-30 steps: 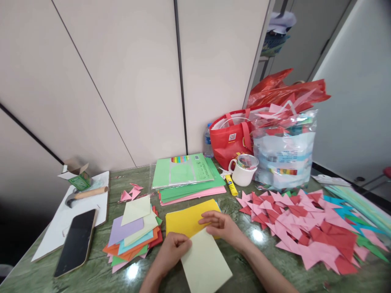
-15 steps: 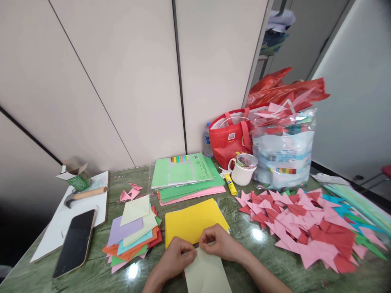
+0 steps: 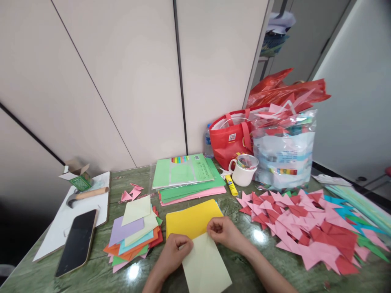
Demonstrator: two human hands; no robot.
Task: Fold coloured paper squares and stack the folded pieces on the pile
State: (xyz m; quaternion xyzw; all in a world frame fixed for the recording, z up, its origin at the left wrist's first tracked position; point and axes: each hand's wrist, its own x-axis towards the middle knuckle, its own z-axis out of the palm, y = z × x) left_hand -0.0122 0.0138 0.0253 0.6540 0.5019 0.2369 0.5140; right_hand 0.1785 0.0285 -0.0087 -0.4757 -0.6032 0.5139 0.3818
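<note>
A pale cream-yellow sheet of paper (image 3: 207, 264) with faint creases is held up near the table's front edge. My left hand (image 3: 174, 252) pinches its upper left corner between thumb and finger. At the upper right corner, my right hand (image 3: 226, 234) grips it the same way. Just beyond the hands lies a stack of yellow paper (image 3: 191, 217), partly covered by the held sheet. To the left is a fanned pile of small coloured paper squares (image 3: 126, 230), with cream squares on top.
Folded pink and red paper pieces (image 3: 305, 228) lie heaped at right. Behind stand a white mug (image 3: 242, 175), a glue stick (image 3: 231, 185), a red bag (image 3: 226, 142) and green paper packs (image 3: 183, 173). A phone (image 3: 77, 242), a hammer (image 3: 88, 195) and a small box (image 3: 77, 177) are at left.
My right hand has moved up and to the right, and the hands are farther apart. The cream sheet has risen, so more of it shows.
</note>
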